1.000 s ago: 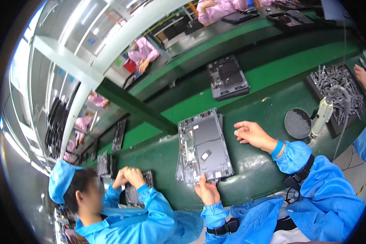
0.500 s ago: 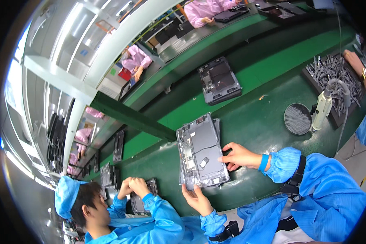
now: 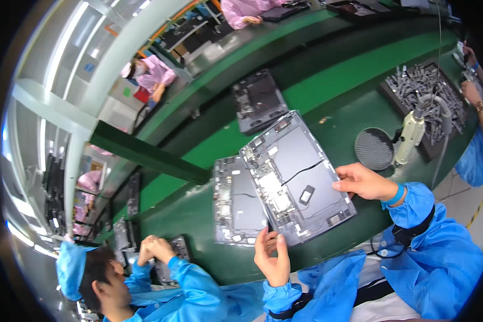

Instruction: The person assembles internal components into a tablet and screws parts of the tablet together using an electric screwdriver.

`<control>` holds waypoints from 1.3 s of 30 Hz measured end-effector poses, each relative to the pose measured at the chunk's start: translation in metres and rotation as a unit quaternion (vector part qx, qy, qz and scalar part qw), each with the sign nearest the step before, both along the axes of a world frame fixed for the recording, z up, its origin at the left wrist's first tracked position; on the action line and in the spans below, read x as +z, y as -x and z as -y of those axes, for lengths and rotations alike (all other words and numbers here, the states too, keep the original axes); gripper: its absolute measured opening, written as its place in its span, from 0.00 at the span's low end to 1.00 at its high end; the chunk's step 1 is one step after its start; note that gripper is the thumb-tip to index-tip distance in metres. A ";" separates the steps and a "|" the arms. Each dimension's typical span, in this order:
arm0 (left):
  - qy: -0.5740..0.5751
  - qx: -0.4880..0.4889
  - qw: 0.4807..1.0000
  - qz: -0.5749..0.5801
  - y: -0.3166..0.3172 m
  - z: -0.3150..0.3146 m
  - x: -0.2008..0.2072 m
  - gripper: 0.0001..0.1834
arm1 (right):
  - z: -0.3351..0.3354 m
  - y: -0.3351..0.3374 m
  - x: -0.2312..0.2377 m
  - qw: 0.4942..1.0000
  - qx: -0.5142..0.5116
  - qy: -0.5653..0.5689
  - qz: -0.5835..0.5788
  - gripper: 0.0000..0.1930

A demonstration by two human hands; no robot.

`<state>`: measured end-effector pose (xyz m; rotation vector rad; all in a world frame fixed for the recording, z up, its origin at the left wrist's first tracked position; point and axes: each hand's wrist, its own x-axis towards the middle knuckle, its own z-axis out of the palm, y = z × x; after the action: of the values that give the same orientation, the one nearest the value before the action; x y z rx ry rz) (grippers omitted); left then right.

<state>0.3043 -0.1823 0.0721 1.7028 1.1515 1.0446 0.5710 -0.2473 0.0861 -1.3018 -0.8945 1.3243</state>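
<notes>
A dark grey laptop chassis [image 3: 322,161], its circuit board along the left side and a black cable across the middle, is tilted above the green bench. My right hand [image 3: 367,182] grips its right edge between thumb and fingers. At its lower left corner, my left hand [image 3: 272,257] has its fingers curled against the edge, the fingertips partly behind it. A small black piece with a white label [image 3: 306,195] lies inside the chassis. Partly covered by the raised one, a second similar chassis [image 3: 233,198] rests on the bench to the left.
More chassis [image 3: 258,102] lie stacked on the far strip. At right are a round dish [image 3: 374,148], a cream-coloured tool [image 3: 411,137] with a cable, and a black tray of grey strips [image 3: 390,102]. A green post [image 3: 150,153] slants at left, above a co-worker's hands [image 3: 155,249].
Both my hands have lifted the top chassis off the lower one and shifted it to the right, uncovering the lower chassis. The whole view has also swung slightly.
</notes>
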 end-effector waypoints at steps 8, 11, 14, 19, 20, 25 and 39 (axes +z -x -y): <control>0.050 -0.113 0.987 -0.098 -0.042 0.002 -0.022 0.31 | 0.040 -0.023 -0.016 0.828 -0.078 -0.022 0.554 0.05; 0.041 -0.121 0.982 -0.138 -0.043 0.000 -0.024 0.30 | 0.030 -0.012 0.001 0.798 -0.119 -0.055 0.588 0.07; 0.078 -0.143 0.977 -0.138 -0.045 0.001 -0.021 0.29 | 0.015 -0.012 -0.008 0.817 -0.046 -0.119 0.563 0.11; 0.059 -0.143 0.975 -0.159 -0.043 0.004 -0.013 0.24 | 0.000 -0.012 -0.013 0.845 0.057 -0.074 0.526 0.11; 0.046 -0.153 0.972 -0.170 -0.043 0.003 -0.011 0.21 | 0.001 -0.014 -0.013 0.845 0.060 -0.072 0.526 0.11; 0.114 -0.214 0.968 -0.063 -0.054 0.003 0.003 0.13 | 0.007 0.003 0.002 0.898 0.081 -0.159 0.403 0.10; 0.230 -0.206 0.951 0.031 -0.046 -0.004 -0.006 0.09 | 0.032 0.000 -0.013 0.770 0.216 -0.209 0.563 0.06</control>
<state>0.3503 -0.1780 0.0658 1.4364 0.8615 0.5155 0.5709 -0.2791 0.0730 -1.5229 -2.2838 0.4311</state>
